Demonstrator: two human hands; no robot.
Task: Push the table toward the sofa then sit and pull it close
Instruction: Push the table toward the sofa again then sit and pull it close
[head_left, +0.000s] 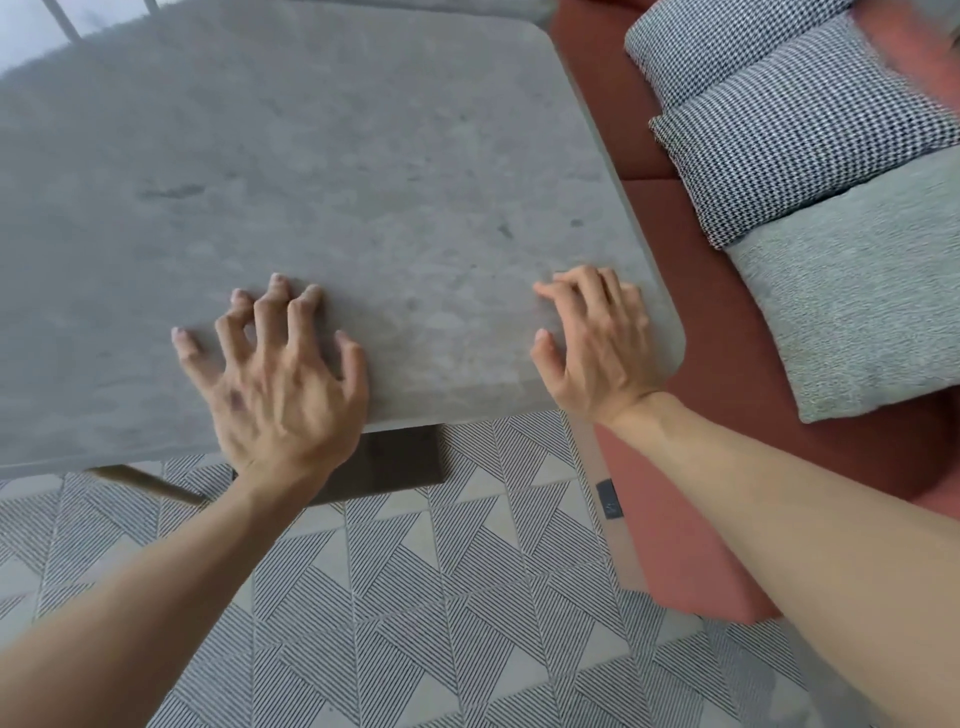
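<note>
The grey table (363, 171) stands on the patterned rug (415, 597), its right edge just beside the red sofa (675, 519) with its checked cushions (779, 130); the left hand (280, 384) lies on the near edge with fingers spread and clawed, gripping nothing; the right hand (597, 343) rests flat near the corner, fingers loosely together; the push probably goes best with even pressure from both palms, kept low, so the top slides without twisting into the sofa.

Table (363, 156) left of sofa (691, 519); both hands on near edge.
</note>
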